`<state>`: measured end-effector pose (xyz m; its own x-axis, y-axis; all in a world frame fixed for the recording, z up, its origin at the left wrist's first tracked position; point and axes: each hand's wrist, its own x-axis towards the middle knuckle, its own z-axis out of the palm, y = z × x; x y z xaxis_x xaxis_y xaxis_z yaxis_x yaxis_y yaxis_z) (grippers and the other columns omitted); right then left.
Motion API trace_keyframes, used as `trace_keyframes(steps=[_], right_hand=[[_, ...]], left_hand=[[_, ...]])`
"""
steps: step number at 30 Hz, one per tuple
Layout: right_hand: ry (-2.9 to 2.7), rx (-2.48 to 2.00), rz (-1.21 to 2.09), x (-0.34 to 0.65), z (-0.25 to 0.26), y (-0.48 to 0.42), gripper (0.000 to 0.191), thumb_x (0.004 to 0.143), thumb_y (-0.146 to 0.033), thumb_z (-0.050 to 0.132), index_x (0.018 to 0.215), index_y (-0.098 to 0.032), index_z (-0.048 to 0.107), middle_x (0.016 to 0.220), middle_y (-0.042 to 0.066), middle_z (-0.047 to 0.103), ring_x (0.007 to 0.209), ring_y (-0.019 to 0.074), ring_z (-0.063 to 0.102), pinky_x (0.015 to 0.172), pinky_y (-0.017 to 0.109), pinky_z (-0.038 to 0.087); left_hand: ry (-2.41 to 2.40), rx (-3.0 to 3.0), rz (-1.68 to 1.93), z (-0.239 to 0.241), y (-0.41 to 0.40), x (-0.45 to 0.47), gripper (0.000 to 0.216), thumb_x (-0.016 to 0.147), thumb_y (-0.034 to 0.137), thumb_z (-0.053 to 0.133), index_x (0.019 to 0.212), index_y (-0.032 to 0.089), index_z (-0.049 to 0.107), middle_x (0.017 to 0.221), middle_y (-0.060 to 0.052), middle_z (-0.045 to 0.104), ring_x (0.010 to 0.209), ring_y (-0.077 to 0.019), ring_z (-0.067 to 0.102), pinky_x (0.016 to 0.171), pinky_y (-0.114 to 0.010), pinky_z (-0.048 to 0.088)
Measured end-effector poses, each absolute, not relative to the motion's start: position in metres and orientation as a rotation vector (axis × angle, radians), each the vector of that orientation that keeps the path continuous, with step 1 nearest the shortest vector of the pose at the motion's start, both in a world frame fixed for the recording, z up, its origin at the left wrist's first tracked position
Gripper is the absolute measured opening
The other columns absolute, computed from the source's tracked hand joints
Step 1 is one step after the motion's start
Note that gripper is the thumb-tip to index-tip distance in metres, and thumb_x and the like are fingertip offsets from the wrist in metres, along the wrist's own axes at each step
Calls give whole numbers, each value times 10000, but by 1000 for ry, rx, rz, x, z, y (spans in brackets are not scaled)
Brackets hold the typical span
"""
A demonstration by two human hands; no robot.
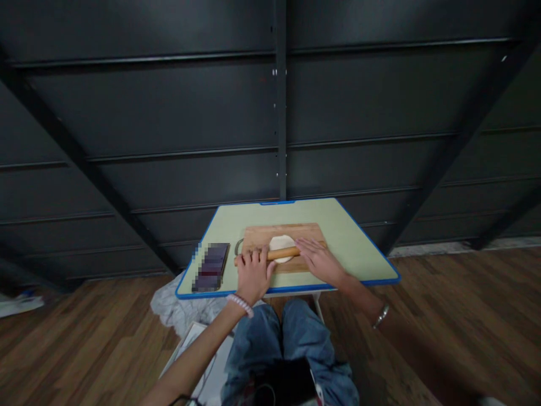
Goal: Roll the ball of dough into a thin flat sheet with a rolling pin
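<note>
A wooden rolling pin (pixel 282 253) lies crosswise over a round, flattened piece of pale dough (pixel 280 242) on a wooden cutting board (pixel 310 231). My left hand (pixel 252 273) is closed over the pin's left end, fingers draped across it and thumb toward the middle. At the other end, my right hand (pixel 319 259) holds the pin under its fingers and palm, which hide that tip. The dough shows above and below the pin, between both hands. A metal handle (pixel 238 247) sticks out from the board's left side.
The board rests on a small pale green table with a blue rim (pixel 363 237). Left of it lies a smartphone (pixel 213 265), partly pixelated. My knees (pixel 291 327) are under the near edge, with a dark device (pixel 287 383) on my lap. A dark panelled wall (pixel 203 113) stands behind.
</note>
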<state>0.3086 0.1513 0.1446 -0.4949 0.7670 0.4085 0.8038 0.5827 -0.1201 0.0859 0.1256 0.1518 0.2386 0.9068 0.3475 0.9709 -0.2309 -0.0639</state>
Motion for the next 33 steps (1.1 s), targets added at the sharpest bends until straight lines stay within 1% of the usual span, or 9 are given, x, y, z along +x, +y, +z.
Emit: trace_keyframes(steps=[2,5,9,12,15,19,24,28,33], right_hand=[[-2426,-1249,-105,308,152,161,435,934,-198,276,1303,-120,493,1324,99,519,1266,169,421,1101,390,281],[-2445,-1268,-74,306,161,174,427,944,-257,290,1272,-122,528,1300,94,543,1251,174,441,1089,373,302],[-2460,-1292,-37,306,161,189,444,955,-291,264,1278,-131,524,1309,78,537,1251,169,439,1078,350,311],[-2483,-1308,-77,304,158,198,460,960,-312,246,1279,-126,521,1305,85,540,1242,181,448,1082,356,295],[-2519,-1329,-110,302,157,206,483,962,-325,220,1285,-113,511,1317,106,526,1241,196,450,1075,368,298],[-2540,-1333,-132,299,159,217,526,962,-384,205,1312,-99,474,1352,121,486,1264,198,423,1085,355,276],[-2586,-1375,-112,297,160,236,536,957,-412,207,1335,-116,445,1385,114,449,1292,210,383,1086,372,259],[-2593,-1367,-35,294,162,249,503,956,-422,215,1320,-180,465,1383,83,459,1299,214,371,1076,400,261],[-2567,-1408,16,289,161,263,535,957,-449,203,1264,-146,520,1359,102,484,1312,226,348,1072,398,275]], left_hand=[[-1777,-2242,-304,152,132,87,567,924,493,238,1358,162,392,1241,-164,517,1073,-337,465,888,-502,344],[-1793,-2248,-286,154,144,88,596,920,504,235,1361,128,372,1285,-186,482,1079,-342,470,855,-484,369],[-1811,-2313,-271,157,159,85,579,921,506,231,1299,110,419,1228,-183,519,1070,-324,495,862,-466,380],[-1785,-2386,-269,157,167,81,522,923,493,249,1237,135,462,1251,-168,506,1103,-305,496,916,-459,360],[-1765,-2427,-287,158,175,77,501,927,477,255,1223,129,461,1317,-173,460,1178,-295,461,972,-451,330],[-1798,-2502,-238,162,189,74,525,933,476,229,1270,121,419,1359,-163,440,1251,-271,409,1019,-434,298],[-1813,-2574,-179,165,210,68,556,947,476,125,1317,163,398,1393,-122,428,1297,-243,360,1053,-443,262],[-1761,-2602,-177,161,224,64,590,950,456,66,1320,149,408,1393,-105,435,1308,-234,344,1075,-445,236],[-1782,-2605,-167,157,245,63,590,947,452,78,1329,158,418,1402,-84,432,1342,-258,286,1091,-501,185]])
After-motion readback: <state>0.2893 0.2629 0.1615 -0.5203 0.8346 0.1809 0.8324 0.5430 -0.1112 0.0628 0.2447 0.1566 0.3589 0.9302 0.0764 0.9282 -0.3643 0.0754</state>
